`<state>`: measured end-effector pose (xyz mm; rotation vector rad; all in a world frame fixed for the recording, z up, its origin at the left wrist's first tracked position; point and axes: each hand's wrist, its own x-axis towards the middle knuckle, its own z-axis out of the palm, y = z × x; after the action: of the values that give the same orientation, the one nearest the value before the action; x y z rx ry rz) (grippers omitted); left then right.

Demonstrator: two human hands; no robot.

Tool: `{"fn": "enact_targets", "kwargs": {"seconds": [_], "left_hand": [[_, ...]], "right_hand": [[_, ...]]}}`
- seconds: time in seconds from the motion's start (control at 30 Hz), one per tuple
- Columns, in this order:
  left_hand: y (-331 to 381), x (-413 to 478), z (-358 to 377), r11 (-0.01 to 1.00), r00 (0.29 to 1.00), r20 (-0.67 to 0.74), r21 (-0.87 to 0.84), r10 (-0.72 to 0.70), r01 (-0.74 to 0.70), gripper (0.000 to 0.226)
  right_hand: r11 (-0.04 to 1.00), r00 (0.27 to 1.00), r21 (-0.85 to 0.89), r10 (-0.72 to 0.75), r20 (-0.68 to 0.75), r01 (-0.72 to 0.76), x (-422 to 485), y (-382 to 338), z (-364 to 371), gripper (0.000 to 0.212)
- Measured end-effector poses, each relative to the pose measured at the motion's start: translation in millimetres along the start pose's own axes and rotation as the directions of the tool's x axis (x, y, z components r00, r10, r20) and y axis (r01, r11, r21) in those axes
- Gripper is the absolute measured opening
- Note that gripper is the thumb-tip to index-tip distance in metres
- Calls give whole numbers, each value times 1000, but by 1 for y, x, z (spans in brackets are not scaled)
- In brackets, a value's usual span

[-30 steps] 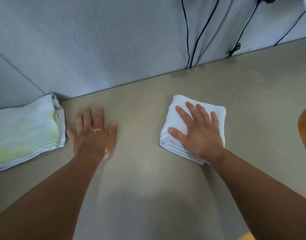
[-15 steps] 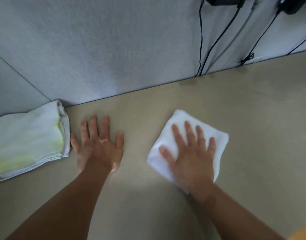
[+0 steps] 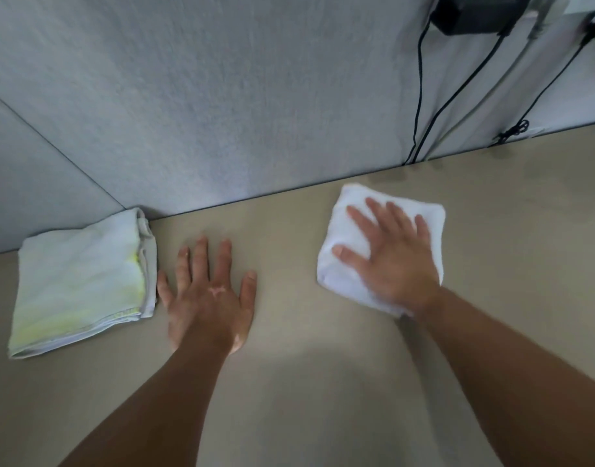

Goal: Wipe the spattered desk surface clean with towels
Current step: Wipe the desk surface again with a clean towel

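The beige desk [image 3: 289, 392] runs up to a grey partition [image 3: 222, 96], and everything here sits on the desk in front of that panel. The right hand [image 3: 393, 261] lies flat on a folded white towel [image 3: 351, 214], fingers straight and spread, palm pressing down and nothing curled round the cloth. The far corner of this towel lies close to the foot of the partition, a narrow strip of desk showing between them. The hand's outline is a little blurred. The left hand [image 3: 208, 298] rests palm-down on the bare desk, farther out from the partition than the white towel, its fingers likewise straight and slightly fanned, holding nothing. The two hands are well apart. Just beside the left hand's little finger lies a second folded towel [image 3: 80, 281], pale with yellow-green staining across its top. Its far corner reaches the base of the partition where two panels meet. Whether the little finger touches its folded edge cannot be told. Black cables [image 3: 419, 96] hang down the face of the partition to the desk line beyond the white towel, from a dark box [image 3: 471, 11] mounted high on the panel.
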<state>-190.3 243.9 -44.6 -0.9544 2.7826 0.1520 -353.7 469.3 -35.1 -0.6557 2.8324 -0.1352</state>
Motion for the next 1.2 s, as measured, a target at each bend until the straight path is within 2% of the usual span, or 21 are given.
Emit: {"fn": "enact_targets", "kwargs": {"seconds": [0.1, 0.2, 0.3, 0.33, 0.4, 0.5, 0.6, 0.67, 0.87, 1.07, 1.2], "left_hand": [[1, -1, -1, 1000, 1000, -9, -4, 4, -4, 72], [1, -1, -1, 1000, 1000, -14, -13, 3, -3, 72], [0, -1, 1, 1000, 1000, -26, -27, 6, -6, 71], [0, -1, 1, 1000, 1000, -27, -30, 6, -7, 71], [0, -1, 1, 999, 1000, -20, -36, 1, -2, 71], [-1, 0, 3, 999, 999, -33, -53, 9, -11, 69], [-4, -1, 5, 998, 998, -64, -56, 17, -21, 66], [-4, 0, 7, 999, 997, -71, -49, 18, -21, 65], [-5, 0, 8, 999, 997, -82, -51, -3, -2, 64], [-2, -1, 5, 999, 997, -72, -47, -21, 18, 68], [0, -3, 2, 999, 998, -56, -43, -33, 30, 66]], "right_hand": [[979, 979, 62, 197, -47, -194, 38, 5, -8, 79], [966, 965, 79, 252, -66, -247, 30, -16, -1, 76], [964, 965, 50, 263, -7, -263, 3, -46, 4, 76], [975, 975, 22, 220, 14, -221, -9, -59, 8, 76], [1000, 999, 9, 27, 20, -27, -37, -85, 17, 76], [956, 956, -6, -293, 8, 293, -57, -104, 27, 74], [899, 895, -6, -436, 91, 438, -22, -101, 13, 78], [882, 878, -34, -464, 115, 470, 11, -99, 3, 85], [919, 920, -35, -391, 37, 392, 48, -86, -5, 86], [982, 982, -63, -183, -37, 180, 61, 23, -23, 94], [1000, 993, -20, 14, -113, -16, 71, 101, -32, 91]]}}
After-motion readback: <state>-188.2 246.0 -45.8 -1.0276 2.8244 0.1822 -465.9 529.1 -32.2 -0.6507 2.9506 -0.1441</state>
